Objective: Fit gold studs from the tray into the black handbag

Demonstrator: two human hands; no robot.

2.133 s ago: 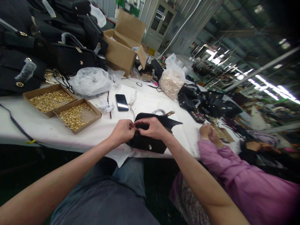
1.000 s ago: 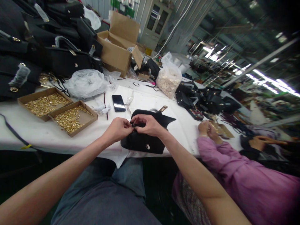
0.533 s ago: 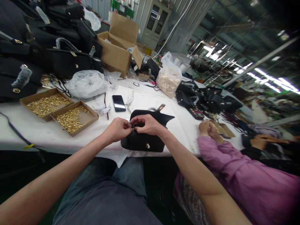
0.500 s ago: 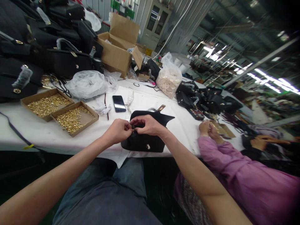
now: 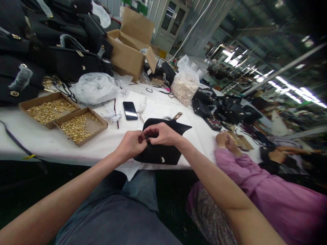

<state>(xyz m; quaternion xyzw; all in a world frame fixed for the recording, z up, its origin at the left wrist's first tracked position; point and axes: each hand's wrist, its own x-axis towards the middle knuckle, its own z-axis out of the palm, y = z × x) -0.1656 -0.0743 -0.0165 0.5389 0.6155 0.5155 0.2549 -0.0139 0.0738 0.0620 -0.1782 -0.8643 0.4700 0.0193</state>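
Observation:
A black handbag (image 5: 158, 155) lies on the white-covered table before me, its pointed flap (image 5: 182, 128) folded back away from me. On its near side sits a small metal clasp (image 5: 162, 159). My left hand (image 5: 133, 144) is closed in a pinch at the bag's left edge; whatever is between its fingertips is too small and hidden to name. My right hand (image 5: 161, 134) reaches over the bag from the right, thumb and fingers curled together on that same edge, gripping it. The fingertips of both hands almost meet.
Two cardboard trays of small gold fittings (image 5: 49, 109) (image 5: 81, 126) stand left, near a phone (image 5: 129, 111). Black bags (image 5: 74, 63) pile up behind, beside a cardboard box (image 5: 127, 56). A filled plastic bag (image 5: 186, 85) stands farther back. A co-worker's purple sleeve (image 5: 245, 170) is at right.
The view has shifted slightly. Both hands stay at the handbag's left edge, their fingers a little repositioned, and the bag appears marginally farther right.

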